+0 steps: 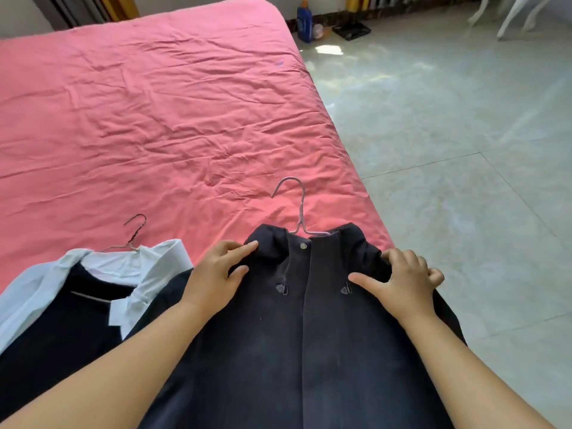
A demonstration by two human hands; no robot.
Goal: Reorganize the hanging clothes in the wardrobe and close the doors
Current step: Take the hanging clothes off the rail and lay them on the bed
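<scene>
1. Two hands lie on a dark coat (297,335) at its shoulders. The left hand (216,277) pinches the coat's left shoulder fabric between forefinger and thumb; the right hand (405,280) has its fingers curled into the bunched right shoulder, thumb stretched flat across the cloth.
2. Between the hands runs the coat's buttoned front, with a metal snap near the collar. A pale wire hanger (297,209) sits inside the collar, its hook pointing up the bed.
3. Just left of the coat lies a dark top with a white collar (102,292) on its own thin hanger (133,233); the coat's edge overlaps it near the left forearm.
4. Both garments rest on the near part of a bed with a wrinkled pink sheet (154,119), which stretches wide and bare beyond the hangers.
5. The coat's right shoulder reaches the bed's right edge and hangs slightly past it; beyond is open tiled floor (464,134).
6. Far off by the wall stand a blue bottle (305,24) and white furniture legs (510,17).
</scene>
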